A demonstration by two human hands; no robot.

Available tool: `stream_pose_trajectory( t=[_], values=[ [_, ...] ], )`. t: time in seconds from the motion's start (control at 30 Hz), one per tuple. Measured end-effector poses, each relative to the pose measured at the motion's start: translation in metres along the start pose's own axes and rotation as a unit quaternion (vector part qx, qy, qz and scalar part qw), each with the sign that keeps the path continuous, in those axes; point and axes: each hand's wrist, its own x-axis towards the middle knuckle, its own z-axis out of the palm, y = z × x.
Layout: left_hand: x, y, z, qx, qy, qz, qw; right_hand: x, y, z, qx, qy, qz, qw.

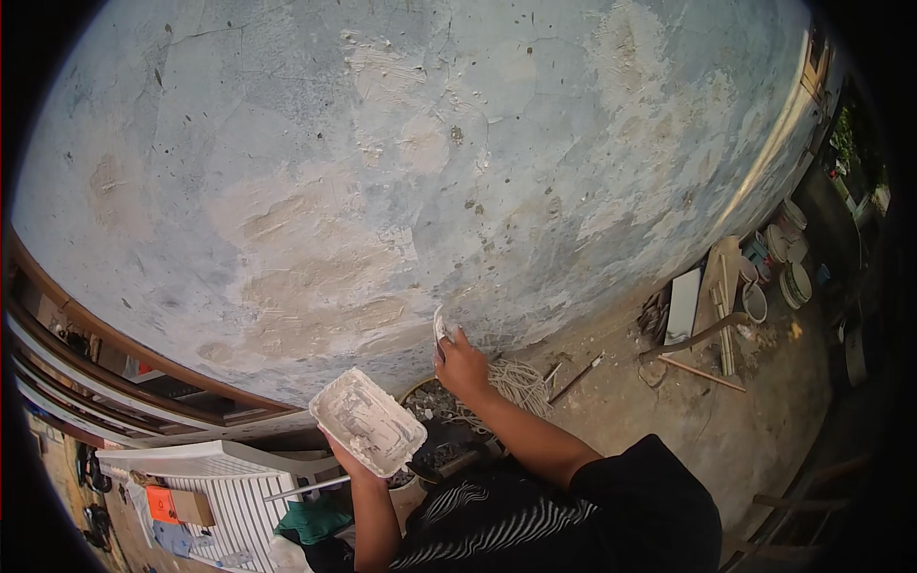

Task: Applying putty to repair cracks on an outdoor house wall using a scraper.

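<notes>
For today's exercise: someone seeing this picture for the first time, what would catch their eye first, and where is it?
The big weathered wall, blue-grey with pale patches of filler, fills most of the view. At its lower middle the right hand presses a small putty knife against it. Just lower left, the left hand holds up a white tray smeared with putty.

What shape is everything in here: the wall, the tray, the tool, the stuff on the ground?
Wall: cracked, patched with pale filler.
White tray: held up on the left hand, smeared with filler.
Putty knife: pressed to the wall by the right hand.
Rope coil: lying loose on the ground.
Buckets: standing by the wall.
</notes>
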Motion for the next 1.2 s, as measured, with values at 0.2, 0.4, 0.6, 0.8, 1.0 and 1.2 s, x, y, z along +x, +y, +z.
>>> stream_pose_trajectory(
  t=[0.2, 0.4, 0.6, 0.8, 1.0, 1.2],
  values=[
    [-0.004, 0.003, -0.008, -0.007, -0.024, 0.016, 1.0, -0.017, 0.046, -0.027, 0.067, 0.172, -0.052, 0.981],
    [-0.012, -0.003, 0.0, -0.001, -0.023, 0.004, 1.0, 0.02, 0.042, -0.021, 0.004, 0.221, -0.016, 0.975],
    [-0.012, -0.007, -0.002, 0.005, -0.013, 0.016, 1.0, 0.017, 0.021, -0.005, 0.004, 0.149, -0.024, 0.989],
    [-0.011, -0.013, 0.007, 0.004, 0.001, 0.021, 1.0, -0.006, 0.044, -0.012, 0.103, 0.083, -0.061, 0.989],
    [-0.019, -0.017, 0.014, -0.001, -0.006, 0.008, 1.0, 0.034, 0.09, -0.042, 0.141, 0.178, -0.011, 0.974],
    [-0.017, -0.02, 0.014, 0.008, -0.01, 0.016, 1.0, 0.061, 0.106, -0.063, 0.055, 0.207, 0.044, 0.976]
  ],
)
